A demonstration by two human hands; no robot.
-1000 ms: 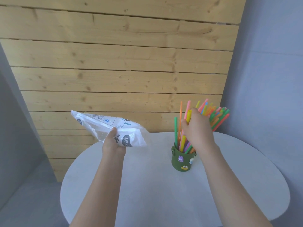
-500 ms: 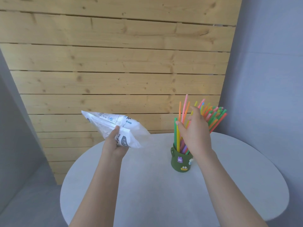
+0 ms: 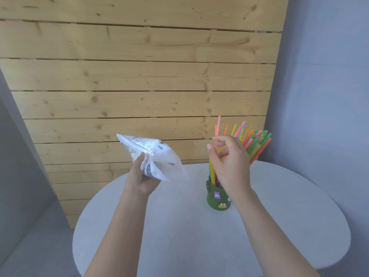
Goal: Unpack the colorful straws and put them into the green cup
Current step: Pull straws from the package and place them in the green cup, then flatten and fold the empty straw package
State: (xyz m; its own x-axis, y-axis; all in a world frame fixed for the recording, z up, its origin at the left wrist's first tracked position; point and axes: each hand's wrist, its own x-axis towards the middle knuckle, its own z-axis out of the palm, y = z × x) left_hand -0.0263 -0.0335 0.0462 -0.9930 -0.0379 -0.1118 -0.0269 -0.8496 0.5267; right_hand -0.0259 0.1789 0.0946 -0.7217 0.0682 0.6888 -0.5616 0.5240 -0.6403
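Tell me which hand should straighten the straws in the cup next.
Right. The right hand is open beside the straws standing in the cup, its fingers loosely spread at them. The left hand is shut on the bag, off to the cup's left.

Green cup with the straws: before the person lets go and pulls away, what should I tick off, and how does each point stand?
1. Green cup with cartoon stickers upright on the round white table: ok.
2. Colourful plastic straws standing in the cup: ok.
3. Right hand clear of the straws: not ok, fingers open among them.
4. Crinkled white plastic bag held by the left hand: ok.
5. Bag emptied: cannot tell.
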